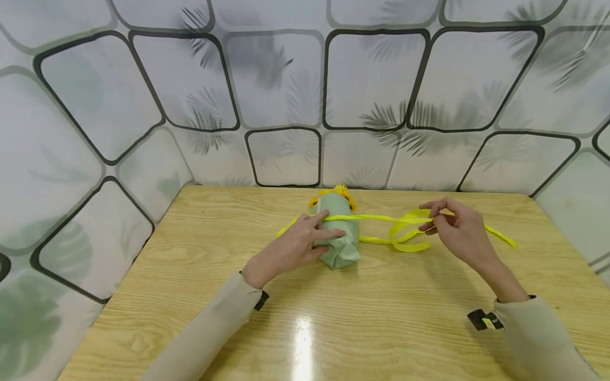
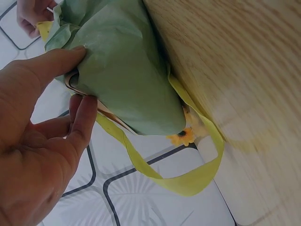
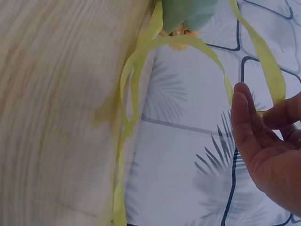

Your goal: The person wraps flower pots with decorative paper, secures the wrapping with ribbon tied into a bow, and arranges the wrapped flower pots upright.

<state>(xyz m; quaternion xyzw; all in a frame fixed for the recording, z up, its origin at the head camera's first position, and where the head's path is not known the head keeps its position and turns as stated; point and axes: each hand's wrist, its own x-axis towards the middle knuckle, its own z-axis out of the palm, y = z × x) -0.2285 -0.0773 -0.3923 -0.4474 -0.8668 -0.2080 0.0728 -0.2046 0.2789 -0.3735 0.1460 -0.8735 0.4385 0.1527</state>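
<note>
A small sunflower bouquet in pale green wrapping paper [image 1: 344, 241] lies on the table, its yellow-orange flowers [image 1: 340, 189] at the far end. My left hand [image 1: 300, 241] holds it from the left, thumb on the paper and fingertips by a folded edge [image 2: 113, 117]. A yellow ribbon [image 1: 371, 217] runs across the wrap, loops out on its left and trails to the right. Raised over the table at right, my right hand [image 1: 459, 227] pinches a length of that ribbon between thumb and fingers. More ribbon [image 3: 133, 89] hangs in loops beside this hand.
The wooden table [image 1: 381, 323] reaches back to a pale curtain [image 1: 286, 79] with dark outlines and leaf prints. The loose ribbon end [image 1: 505, 239] sticks out to the right of the right hand.
</note>
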